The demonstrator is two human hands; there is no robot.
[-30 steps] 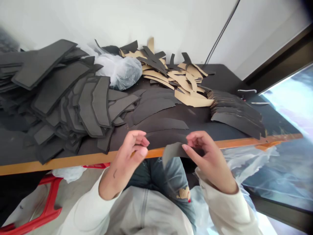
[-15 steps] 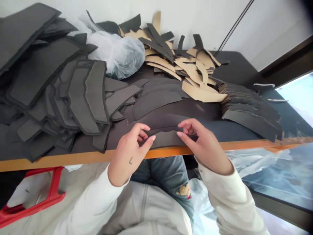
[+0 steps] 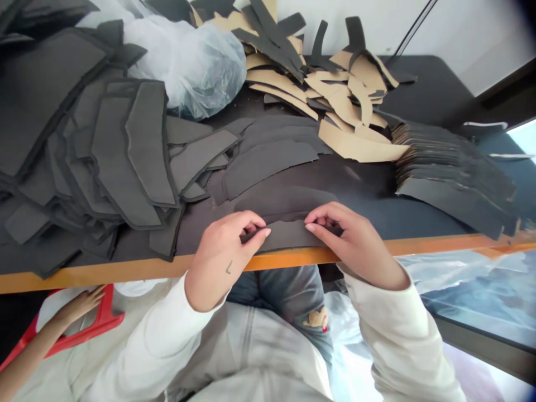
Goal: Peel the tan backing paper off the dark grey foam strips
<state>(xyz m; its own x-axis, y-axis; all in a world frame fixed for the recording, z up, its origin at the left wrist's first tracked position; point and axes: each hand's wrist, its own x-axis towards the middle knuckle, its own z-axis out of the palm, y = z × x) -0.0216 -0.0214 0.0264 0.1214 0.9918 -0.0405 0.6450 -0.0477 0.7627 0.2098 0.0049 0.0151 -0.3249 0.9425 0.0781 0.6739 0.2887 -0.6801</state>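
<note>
At the table's front edge lies a dark grey foam piece with a wavy upper edge. My left hand pinches its left end between thumb and fingers. The other end is pinched the same way by my right hand. Directly behind it, partly covered, rests a curved dark sheet, close to the fingertips of both hands. Farther back are several overlapping dark curved sheets.
Dark foam pieces are heaped on the left, beside a clear plastic bag. Tan and black strips lie at the back; a stack of dark sheets stands right. Another person's hand is over a red stool.
My view has shifted closer to the table. My fingers have closed more firmly on the foam piece's upper edge. Another person's arm has come in at the lower left.
</note>
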